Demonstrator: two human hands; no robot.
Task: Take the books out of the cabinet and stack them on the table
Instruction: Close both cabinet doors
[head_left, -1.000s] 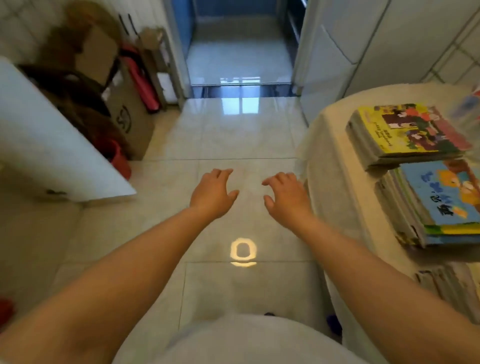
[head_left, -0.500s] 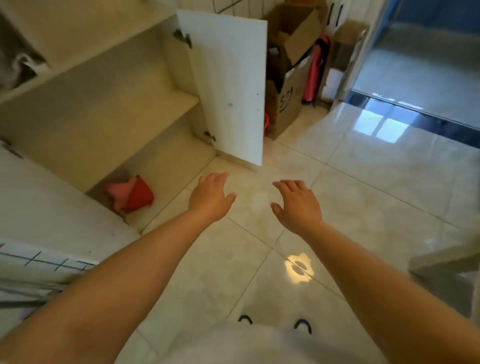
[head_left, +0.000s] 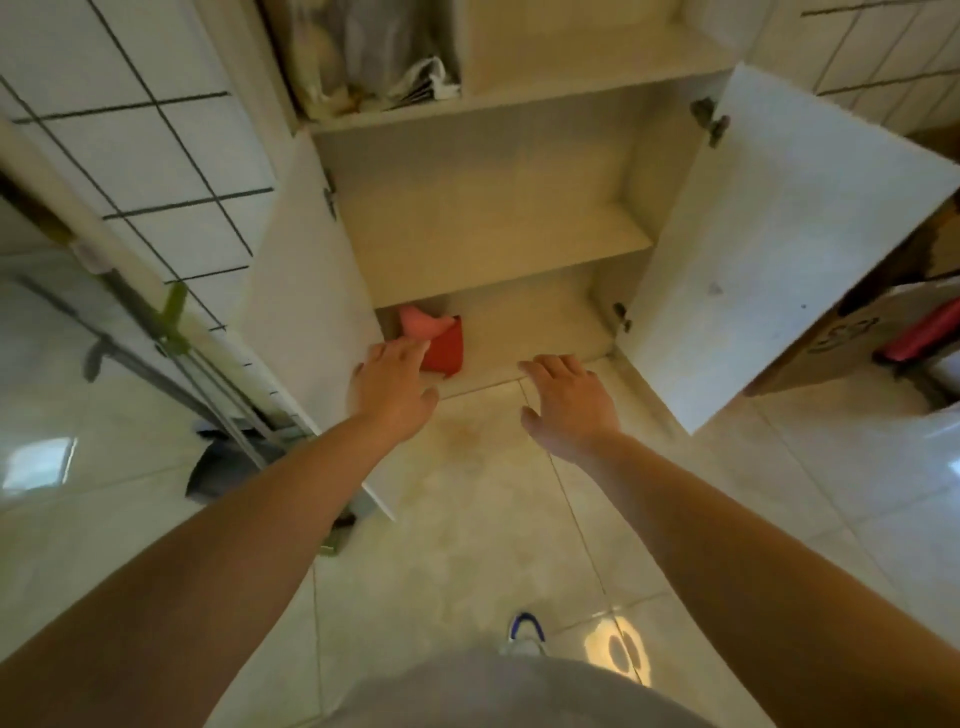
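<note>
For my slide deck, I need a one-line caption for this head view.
Both hands, left and right, reach open toward an open cabinet holding only red and pink items on its bottom shelf.

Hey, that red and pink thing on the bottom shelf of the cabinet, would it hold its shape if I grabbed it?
Probably not. The red and pink thing looks soft: its pink top slumps in rounded folds, so it would likely flop. It seems light, with no rigid edges showing. Sitting flat on the bottom shelf, it shouldn't roll.

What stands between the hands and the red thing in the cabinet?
Nothing visible. Both doors are open, and the left hand is near the red thing on the bottom shelf. The right hand is also free.
</note>
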